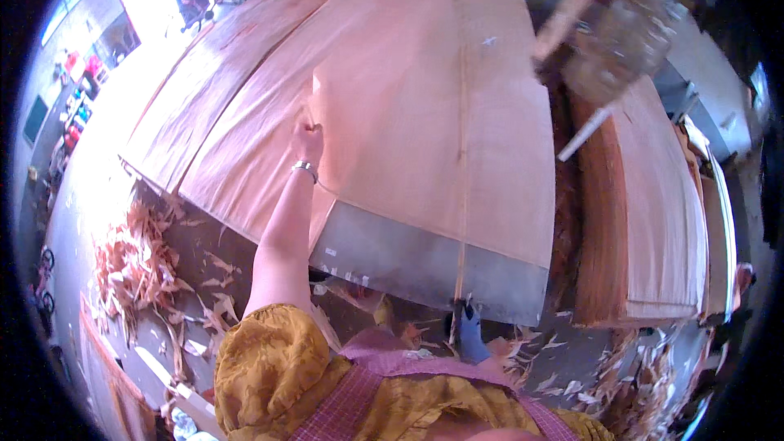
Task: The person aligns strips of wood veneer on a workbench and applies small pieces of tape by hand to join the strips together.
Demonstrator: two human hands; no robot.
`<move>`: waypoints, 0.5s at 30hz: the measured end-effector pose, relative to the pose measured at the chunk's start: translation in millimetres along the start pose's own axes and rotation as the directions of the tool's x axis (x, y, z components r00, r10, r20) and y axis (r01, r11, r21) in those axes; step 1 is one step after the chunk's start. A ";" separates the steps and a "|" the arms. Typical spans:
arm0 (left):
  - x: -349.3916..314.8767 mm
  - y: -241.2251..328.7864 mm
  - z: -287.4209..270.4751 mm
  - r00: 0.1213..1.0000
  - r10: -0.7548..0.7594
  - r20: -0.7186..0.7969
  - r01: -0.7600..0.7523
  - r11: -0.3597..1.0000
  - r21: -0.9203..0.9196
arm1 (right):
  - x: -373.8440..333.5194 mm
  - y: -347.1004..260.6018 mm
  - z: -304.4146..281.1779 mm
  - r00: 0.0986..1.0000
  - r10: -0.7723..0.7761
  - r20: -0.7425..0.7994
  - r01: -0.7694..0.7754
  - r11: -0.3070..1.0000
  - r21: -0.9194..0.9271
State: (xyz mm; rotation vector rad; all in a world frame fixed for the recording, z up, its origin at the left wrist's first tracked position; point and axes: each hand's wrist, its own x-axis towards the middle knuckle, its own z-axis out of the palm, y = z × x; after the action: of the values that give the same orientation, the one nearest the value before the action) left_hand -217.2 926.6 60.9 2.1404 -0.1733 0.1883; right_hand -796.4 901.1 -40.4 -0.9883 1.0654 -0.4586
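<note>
My left arm reaches forward over a wide, thin pale-pink wood veneer sheet [400, 106] spread across a table. My left hand [308, 144], with a metal band on its wrist, is closed on the sheet's left edge, which looks slightly lifted there. Beneath and to the left lies another veneer sheet [245, 139] with long creases and dark gaps. Along the near side a grey table surface [408, 249] shows bare. A narrow light strip [462, 163] runs lengthwise over the sheet towards me. My right hand does not show.
A tall stack of veneer sheets [604, 229] stands at the right, past a dark gap. A blurred brownish object [621, 41] hangs over the far right. Veneer scraps [135, 257] litter the floor at left and lower right. A blue item [472, 333] sits by the table's near edge.
</note>
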 end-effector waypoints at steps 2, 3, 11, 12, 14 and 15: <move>-16.7 37.6 12.8 0.976 0.210 0.051 -0.209 0.978 -0.019 | -16.4 11.7 1.5 0.995 0.037 -0.095 -0.043 0.997 -0.069; -21.6 49.0 19.2 0.946 0.320 0.047 -0.319 0.947 -0.033 | -16.6 15.3 0.3 0.995 -0.040 -0.093 0.033 0.996 -0.084; -150.5 177.9 174.3 0.615 0.660 0.431 -0.645 0.736 -0.207 | 72.1 -42.3 19.4 0.831 -0.552 -0.069 0.375 0.648 -0.664; -163.8 176.1 194.0 0.589 0.674 0.447 -0.652 0.723 -0.231 | 82.3 -51.4 24.3 0.851 -0.525 -0.017 0.386 0.647 -0.657; -190.1 168.6 239.2 0.507 0.694 0.511 -0.710 0.672 -0.210 | 87.0 -71.5 40.6 0.879 -0.477 -0.014 0.332 0.632 -0.700; -218.7 180.1 257.3 0.467 0.669 0.579 -0.719 0.668 -0.192 | 89.9 -74.9 40.9 0.893 -0.448 -0.040 0.280 0.624 -0.729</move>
State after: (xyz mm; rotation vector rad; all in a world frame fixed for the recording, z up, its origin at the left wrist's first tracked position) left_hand -449.2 624.4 25.0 2.0079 -1.4834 -0.0507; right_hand -710.1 815.1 -17.5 -1.9216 1.2745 -0.5043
